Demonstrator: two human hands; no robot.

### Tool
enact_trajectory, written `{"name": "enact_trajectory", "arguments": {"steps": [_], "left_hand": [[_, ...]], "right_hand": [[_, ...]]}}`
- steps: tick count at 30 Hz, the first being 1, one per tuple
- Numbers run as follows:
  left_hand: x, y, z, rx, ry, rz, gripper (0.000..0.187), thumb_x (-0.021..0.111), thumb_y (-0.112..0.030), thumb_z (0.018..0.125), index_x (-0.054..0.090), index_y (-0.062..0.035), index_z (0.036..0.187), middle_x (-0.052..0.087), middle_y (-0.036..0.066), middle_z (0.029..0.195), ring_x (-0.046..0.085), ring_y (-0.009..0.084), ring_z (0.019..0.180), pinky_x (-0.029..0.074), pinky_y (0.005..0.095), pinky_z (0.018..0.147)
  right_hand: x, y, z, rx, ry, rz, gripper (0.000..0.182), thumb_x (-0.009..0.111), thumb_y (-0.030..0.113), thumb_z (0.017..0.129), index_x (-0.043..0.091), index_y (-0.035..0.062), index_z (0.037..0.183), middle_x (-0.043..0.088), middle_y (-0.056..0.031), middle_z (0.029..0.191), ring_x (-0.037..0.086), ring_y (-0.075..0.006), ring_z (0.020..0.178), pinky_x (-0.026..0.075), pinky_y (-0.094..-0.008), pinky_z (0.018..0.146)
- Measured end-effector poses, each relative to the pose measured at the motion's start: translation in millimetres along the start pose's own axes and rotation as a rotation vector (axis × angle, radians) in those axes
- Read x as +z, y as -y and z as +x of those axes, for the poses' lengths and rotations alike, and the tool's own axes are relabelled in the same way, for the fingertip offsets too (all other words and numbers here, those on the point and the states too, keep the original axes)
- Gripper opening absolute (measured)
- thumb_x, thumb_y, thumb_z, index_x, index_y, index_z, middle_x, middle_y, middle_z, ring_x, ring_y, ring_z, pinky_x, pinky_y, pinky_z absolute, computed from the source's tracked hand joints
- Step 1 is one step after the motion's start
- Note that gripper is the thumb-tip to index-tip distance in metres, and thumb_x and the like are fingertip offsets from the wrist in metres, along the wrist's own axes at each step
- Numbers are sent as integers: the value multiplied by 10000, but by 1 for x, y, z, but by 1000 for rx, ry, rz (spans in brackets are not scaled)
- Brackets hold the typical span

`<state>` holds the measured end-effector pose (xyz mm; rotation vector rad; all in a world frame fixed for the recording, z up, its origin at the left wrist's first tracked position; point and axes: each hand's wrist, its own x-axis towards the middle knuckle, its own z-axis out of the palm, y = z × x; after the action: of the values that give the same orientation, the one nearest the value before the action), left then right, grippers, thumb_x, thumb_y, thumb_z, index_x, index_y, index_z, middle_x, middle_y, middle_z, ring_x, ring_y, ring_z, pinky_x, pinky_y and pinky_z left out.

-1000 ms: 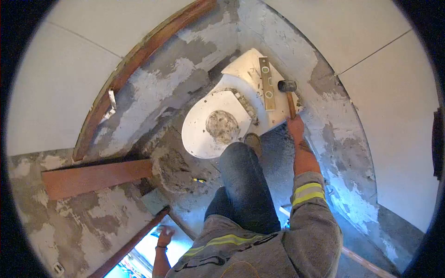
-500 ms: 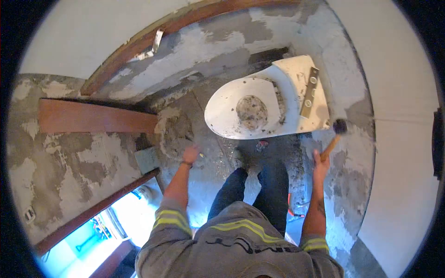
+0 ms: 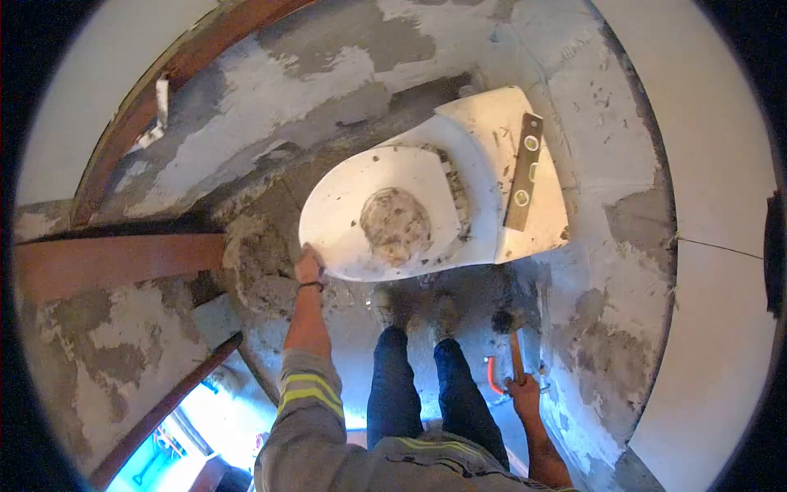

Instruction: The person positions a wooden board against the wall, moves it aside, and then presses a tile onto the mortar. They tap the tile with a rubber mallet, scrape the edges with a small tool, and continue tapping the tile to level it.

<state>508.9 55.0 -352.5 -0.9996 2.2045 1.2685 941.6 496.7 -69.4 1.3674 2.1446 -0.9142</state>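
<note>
A white toilet-shaped fixture (image 3: 475, 180) spotted with dirt stands on the floor, a round patch of mortar-like material (image 3: 396, 227) on its top. A spirit level (image 3: 523, 172) lies across its wide right end. My left hand (image 3: 309, 266) is at the rim's lower left edge, fingers closed against it. In my right hand (image 3: 522, 389), lower right, is the wooden handle of a mallet (image 3: 516, 357), its dark head pointing away from me near the floor.
Patchy plastered walls (image 3: 607, 221) enclose the space. A reddish-brown board (image 3: 123, 261) juts in from the left. An orange-red pipe (image 3: 492, 375) stands beside the mallet. Heaped mortar (image 3: 254, 254) lies left of the fixture. A bright opening is at the lower left.
My left hand has moved up to the fixture's rim. My right hand has lowered toward my body with the mallet. The view has shifted, and the fixture appears larger and further left.
</note>
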Motion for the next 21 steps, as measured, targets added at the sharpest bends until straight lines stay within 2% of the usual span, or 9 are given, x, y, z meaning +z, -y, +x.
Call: {"name": "enact_trajectory", "arguments": {"steps": [1, 2, 4, 9, 14, 15, 18, 19, 21], "left_hand": [[-4, 7, 2, 207, 14, 415, 561, 482, -615, 1003, 704, -101, 1024, 712, 15, 850, 668, 204, 775, 497, 400, 628], [-2, 16, 4, 213, 22, 417, 561, 482, -615, 1003, 704, -101, 1024, 712, 15, 850, 668, 204, 775, 497, 400, 628], [1, 20, 16, -184, 149, -608, 528, 484, -605, 1013, 699, -123, 1008, 723, -14, 898, 678, 178, 823, 516, 387, 637], [-16, -36, -53, -179, 198, -840, 564, 466, -585, 1034, 707, -87, 1144, 735, 10, 941, 676, 139, 845, 532, 325, 755], [-77, -176, -208, 351, 310, -256, 481, 532, -419, 1061, 664, -20, 1295, 672, -38, 954, 516, 68, 747, 421, 239, 656], [-71, -172, -194, 479, 377, -203, 455, 535, -385, 1064, 679, 0, 1260, 677, -31, 956, 532, 71, 760, 437, 244, 669], [-56, -288, -276, 567, 497, 187, 523, 591, -514, 995, 727, -10, 1015, 676, 51, 825, 565, 116, 714, 467, 297, 673], [-21, -281, -245, 624, 538, 161, 597, 594, -591, 958, 714, -9, 909, 658, 49, 735, 563, 129, 662, 465, 324, 645], [-1, -333, -291, 807, 546, 292, 691, 555, -664, 922, 723, 1, 838, 687, 146, 718, 648, 286, 684, 485, 433, 650]], "right_hand": [[-2, 0, -4, 101, 88, 108, 342, 797, 291, 797, 652, -8, 879, 663, -110, 699, 638, -218, 612, 501, -388, 589], [-2, -14, -4, 107, 80, 113, 342, 797, 291, 797, 652, -8, 879, 663, -110, 699, 638, -218, 612, 501, -388, 589], [6, -29, 2, 88, 130, -40, 468, 811, 360, 753, 646, -56, 890, 676, -192, 741, 669, -325, 688, 520, -450, 656], [-11, -26, -1, 45, 174, -35, 456, 805, 365, 763, 659, -47, 895, 675, -192, 729, 676, -325, 683, 523, -453, 653], [-13, -52, 16, -103, 124, -91, 429, 799, 357, 788, 651, -43, 836, 662, -137, 684, 647, -262, 596, 509, -425, 584], [-12, -66, 18, -238, 65, -146, 410, 794, 345, 797, 651, -39, 827, 656, -128, 679, 641, -257, 586, 505, -422, 578], [-40, 1, -1, -56, 89, 113, 350, 783, 312, 817, 650, -12, 808, 619, -88, 643, 598, -199, 555, 481, -373, 551], [-46, 9, -4, -74, 54, 116, 337, 785, 303, 817, 647, -5, 806, 610, -77, 638, 585, -175, 550, 473, -354, 542], [-60, 40, -23, -51, 41, 284, 332, 772, 300, 837, 608, 21, 765, 580, -57, 622, 548, -148, 536, 453, -323, 527]]}}
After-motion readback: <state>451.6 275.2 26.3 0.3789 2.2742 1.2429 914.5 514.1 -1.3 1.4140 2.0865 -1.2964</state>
